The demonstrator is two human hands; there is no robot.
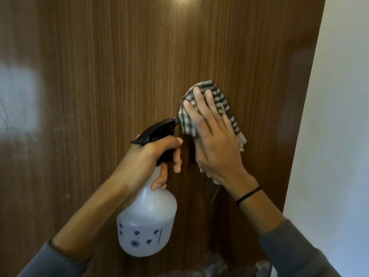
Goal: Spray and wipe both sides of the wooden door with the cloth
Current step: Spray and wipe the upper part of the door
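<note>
The brown wooden door fills most of the head view. My right hand lies flat with straight fingers on a checked grey and white cloth, pressing it against the door right of centre. My left hand grips the neck of a white translucent spray bottle with a black trigger head, its fingers curled round the trigger. The nozzle points up and right, close to the cloth's left edge. Some liquid shows in the bottle's lower part.
A white wall runs down the right side past the door's edge. A pale reflection shines on the door at the left. Something crinkled and plastic-like shows at the bottom edge below the arms.
</note>
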